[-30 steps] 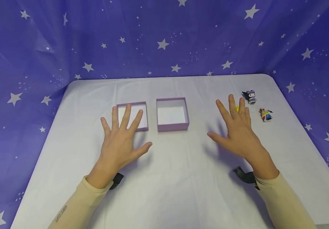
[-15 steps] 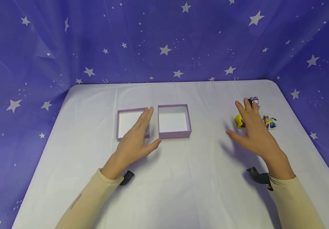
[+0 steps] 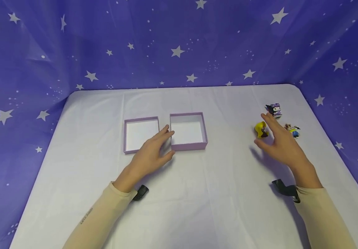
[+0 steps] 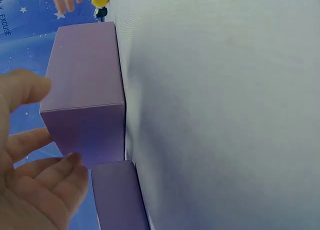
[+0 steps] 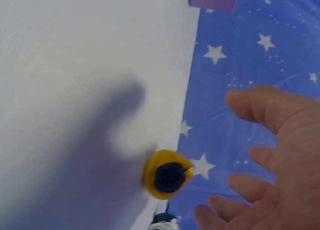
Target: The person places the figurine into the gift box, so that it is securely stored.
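Observation:
My left hand [image 3: 149, 154] is at the left side of the deeper purple box [image 3: 189, 146], its thumb and fingers spread around the near left corner. In the left wrist view the fingers lie close to the wall of that box [image 4: 90, 70], with nothing gripped. A shallow purple lid [image 3: 141, 118] with a white inside lies open side up to the left, partly behind this hand. Over on the right, my right hand [image 3: 283, 147] hovers with loosely bent fingers beside a small yellow figurine [image 3: 260, 129]. The right wrist view has that yellow figurine [image 5: 162, 190] below the thumb, apart from it.
A black and purple figurine [image 3: 274, 109] stands behind the right hand. Another colourful figurine [image 3: 292, 131] is to its right, partly covered by the hand. A white cloth [image 3: 191, 197] covers the table, and a blue starry curtain [image 3: 154, 41] rises behind it.
My left hand has moved right from over the lid to the deeper box, its fingers drawing together. My right hand has shifted right, uncovering the yellow figurine, and its spread fingers have relaxed.

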Available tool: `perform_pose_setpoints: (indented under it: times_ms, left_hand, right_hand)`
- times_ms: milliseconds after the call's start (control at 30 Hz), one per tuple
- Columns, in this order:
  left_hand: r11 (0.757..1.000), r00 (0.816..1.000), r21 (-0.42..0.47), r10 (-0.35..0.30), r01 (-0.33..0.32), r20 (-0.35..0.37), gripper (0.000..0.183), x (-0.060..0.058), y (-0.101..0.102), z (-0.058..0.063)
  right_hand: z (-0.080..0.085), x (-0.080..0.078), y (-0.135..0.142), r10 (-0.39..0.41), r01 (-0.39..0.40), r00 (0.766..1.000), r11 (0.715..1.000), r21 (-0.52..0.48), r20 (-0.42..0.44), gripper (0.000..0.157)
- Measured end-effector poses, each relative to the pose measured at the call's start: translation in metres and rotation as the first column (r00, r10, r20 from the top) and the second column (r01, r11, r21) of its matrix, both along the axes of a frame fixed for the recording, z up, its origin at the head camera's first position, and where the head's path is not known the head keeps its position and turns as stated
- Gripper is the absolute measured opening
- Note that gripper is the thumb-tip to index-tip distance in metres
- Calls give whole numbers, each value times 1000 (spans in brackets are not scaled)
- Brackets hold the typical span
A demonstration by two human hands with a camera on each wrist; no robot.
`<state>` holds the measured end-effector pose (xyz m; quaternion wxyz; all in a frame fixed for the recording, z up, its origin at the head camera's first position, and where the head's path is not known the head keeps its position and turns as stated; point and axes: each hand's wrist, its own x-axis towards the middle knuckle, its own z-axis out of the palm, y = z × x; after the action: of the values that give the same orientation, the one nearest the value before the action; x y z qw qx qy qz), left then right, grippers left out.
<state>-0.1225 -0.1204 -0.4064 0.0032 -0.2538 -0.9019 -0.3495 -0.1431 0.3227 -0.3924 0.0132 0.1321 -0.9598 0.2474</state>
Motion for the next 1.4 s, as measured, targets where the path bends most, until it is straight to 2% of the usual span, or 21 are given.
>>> perform_pose_setpoints:
  times_ms: [133, 233, 467, 667, 1100, 1400]
  left_hand:
    - [999, 999, 40, -31, 32, -44, 55, -4, -1, -2]
    - [997, 998, 72, -29, 33, -61, 50, -6, 0, -4]
    - [994, 999, 110, -12, 16, -34, 46, -9, 0, -5]
    - [995, 999, 100, -9, 12, -35, 46, -8, 0, -5]
    - [996, 999, 91, -9, 12, -39, 46, -9, 0, -6]
    - [997, 999, 77, -4, 6, -33, 46, -8, 0, -5]
  right_hand:
    - [-6, -6, 4, 1, -2, 1000, 1000, 25, 23, 79]
    - [-8, -11, 7, 17, -17, 999, 999, 29, 29, 72]
    - [-5, -23, 10, 0, -10, 995, 995, 99, 98, 67]
    - [-6, -28, 13, -6, -12, 989, 993, 120, 149, 62]
    - [-10, -29, 9, 0, -10, 998, 991, 134, 70, 54]
    - [8, -24, -16, 58, -61, 998, 992, 114, 33, 54]
